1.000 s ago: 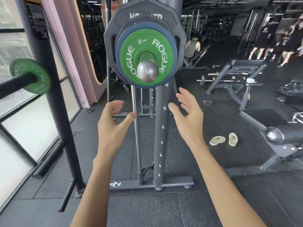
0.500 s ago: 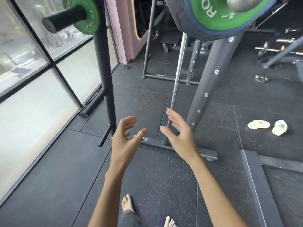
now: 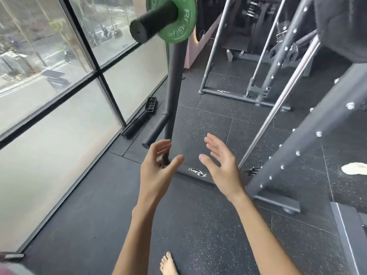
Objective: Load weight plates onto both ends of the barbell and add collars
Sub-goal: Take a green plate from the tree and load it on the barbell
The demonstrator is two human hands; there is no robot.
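Observation:
A small green Rogue plate hangs on a black storage peg at the top, fixed to a dark upright post. A large black plate shows at the upper right edge; the barbell end itself is out of view. My left hand and my right hand are held out low over the floor, palms facing each other, fingers apart, holding nothing. No collar is visible.
Big windows run along the left. A grey rack upright with bolts, a chrome guide rod and the rack's base bar stand ahead and right. A pale slipper lies at right. My bare foot is below.
The view has swung down and left: the loaded barbell end has left the frame and the green plate on the peg has come to the top centre. Both hands stay empty and apart.

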